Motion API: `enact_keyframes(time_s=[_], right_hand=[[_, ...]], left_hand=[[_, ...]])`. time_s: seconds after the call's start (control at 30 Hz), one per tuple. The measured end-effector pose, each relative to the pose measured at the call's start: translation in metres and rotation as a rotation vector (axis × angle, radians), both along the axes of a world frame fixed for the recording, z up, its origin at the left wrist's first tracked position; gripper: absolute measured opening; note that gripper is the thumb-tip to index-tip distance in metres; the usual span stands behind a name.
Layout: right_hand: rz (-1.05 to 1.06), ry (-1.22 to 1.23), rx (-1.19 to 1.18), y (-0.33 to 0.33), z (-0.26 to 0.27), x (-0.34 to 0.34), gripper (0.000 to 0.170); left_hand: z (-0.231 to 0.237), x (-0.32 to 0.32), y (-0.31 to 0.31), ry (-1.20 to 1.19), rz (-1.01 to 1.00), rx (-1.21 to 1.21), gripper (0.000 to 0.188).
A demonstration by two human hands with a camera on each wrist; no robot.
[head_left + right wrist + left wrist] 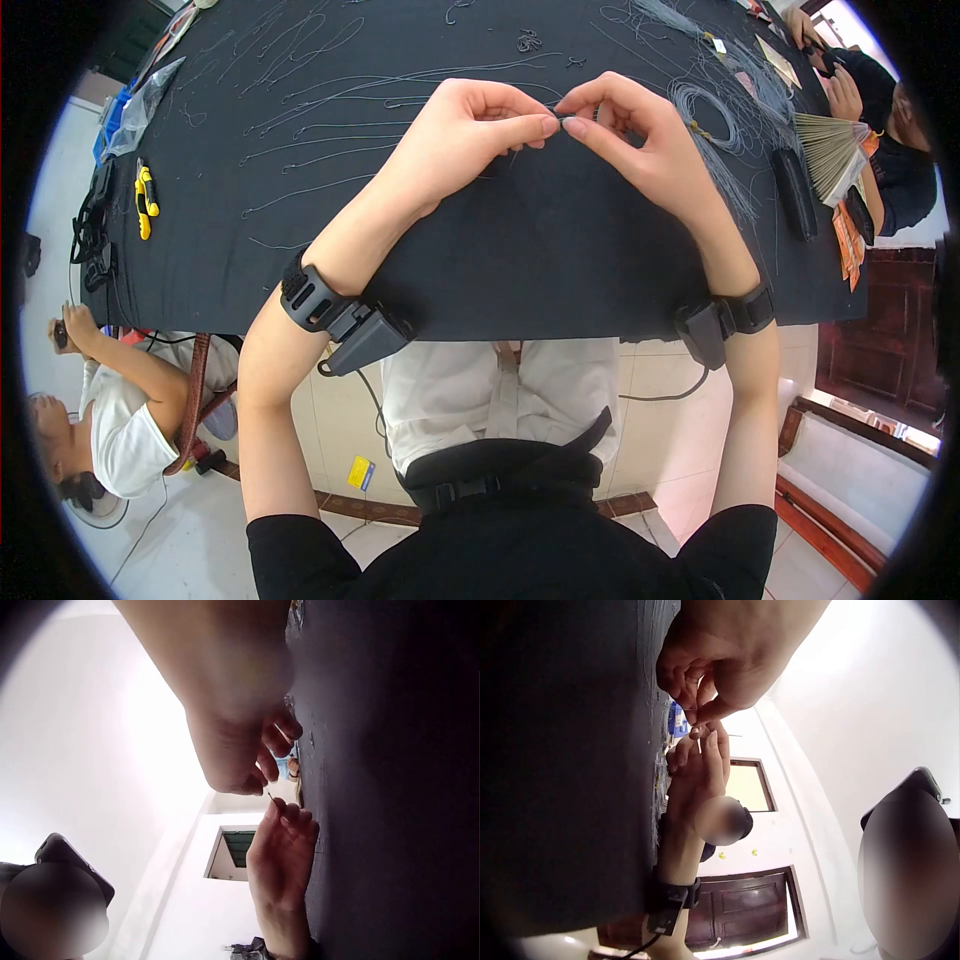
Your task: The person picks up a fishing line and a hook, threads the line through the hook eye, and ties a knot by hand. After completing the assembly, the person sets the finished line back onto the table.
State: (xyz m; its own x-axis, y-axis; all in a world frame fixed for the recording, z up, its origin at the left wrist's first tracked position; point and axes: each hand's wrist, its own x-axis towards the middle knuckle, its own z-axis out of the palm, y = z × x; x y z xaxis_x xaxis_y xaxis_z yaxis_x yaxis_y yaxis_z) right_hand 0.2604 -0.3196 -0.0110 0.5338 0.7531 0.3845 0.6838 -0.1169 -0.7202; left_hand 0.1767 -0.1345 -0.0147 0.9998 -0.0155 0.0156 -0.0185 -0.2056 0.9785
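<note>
My left hand and right hand meet fingertip to fingertip over the far half of the black-covered table. Each pinches a short, thin strand between thumb and index finger, and it bridges the small gap between them. In the head view the fingers mostly cover it; I cannot tell its exact kind. Beside and under the left hand, several thin grey lines with small bent ends lie side by side on the cloth.
Yellow-handled cutters lie at left, near a clear plastic bag. Coiled grey line, a black case and a fanned stack of cards are at right. Other people sit at both sides. Small dark pieces lie at the back.
</note>
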Motion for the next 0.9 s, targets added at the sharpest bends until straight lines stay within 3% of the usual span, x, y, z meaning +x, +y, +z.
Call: enact_keyframes(time_s=[0.37,0.9], right_hand=[[-0.082,-0.06,0.084,0.0034,-0.0046,0.0019,0.011],[-0.044,-0.02,0.073,0.0031,-0.004,0.0001,0.012]], left_hand=[[0.0024,-0.0012,-0.0016,-0.032,-0.016,-0.041,0.021],[-0.0007,-0.0001,-0.0006,-0.002,-0.04,-0.123,0.02]])
